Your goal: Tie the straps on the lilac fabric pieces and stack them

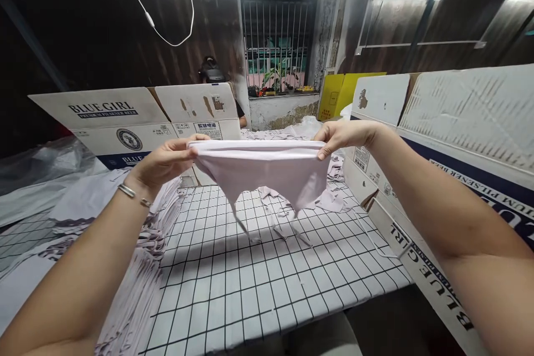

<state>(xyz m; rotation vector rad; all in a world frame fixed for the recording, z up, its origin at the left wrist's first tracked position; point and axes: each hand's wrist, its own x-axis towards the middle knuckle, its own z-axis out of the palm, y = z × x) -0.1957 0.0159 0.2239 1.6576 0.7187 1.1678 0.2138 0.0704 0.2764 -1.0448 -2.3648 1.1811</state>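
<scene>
A pale lilac camisole top [267, 175] is stretched sideways in the air over the checked tabletop [250, 283]. My left hand [164, 162] pinches one end of its straight hem, and a bracelet circles that wrist. At the other end my right hand [344, 136] grips the same hem between thumb and fingers. Two pointed corners with thin straps hang down from the garment, the strap ends close to the table. Behind and below it lie more pieces of the same lilac cloth [334, 200].
Stacked lilac garments [133, 289] rise along the left side of the table. White printed cartons stand at the back left [120, 117] and along the right [459, 189]. A person's arm [242, 117] shows behind the left carton. A barred window [279, 44] is in the far wall.
</scene>
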